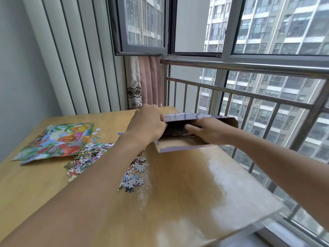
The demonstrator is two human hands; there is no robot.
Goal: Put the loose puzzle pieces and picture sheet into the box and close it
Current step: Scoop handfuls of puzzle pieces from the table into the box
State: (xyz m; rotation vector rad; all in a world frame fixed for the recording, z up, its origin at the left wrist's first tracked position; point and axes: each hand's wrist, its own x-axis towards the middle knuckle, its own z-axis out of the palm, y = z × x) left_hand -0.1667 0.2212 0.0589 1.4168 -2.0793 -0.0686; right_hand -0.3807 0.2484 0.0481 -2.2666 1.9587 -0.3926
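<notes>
box [179, 147]: lying on its side at the table's [178, 193] far edge by the window railing, open mouth facing the person, some pieces showing inside.
left hand [147, 124]: fingers curling over the box's top-left edge, holding the mouth open.
right hand [207, 131]: reaching into the mouth, fingers fairly straight; can't tell if it's holding anything.
loose pieces [92, 154]: lying in piles mid-table, more under the left forearm.
picture sheet [57, 141]: lying flat at left, well apart from the box.
step: loading pieces, looking early.
next: scooping another handful from the piles, keeping the mouth held open.

A high-rise flat: wooden table [178, 202] beside curtain [142, 81], window railing [249, 97], tower blocks [284, 32] outside.
</notes>
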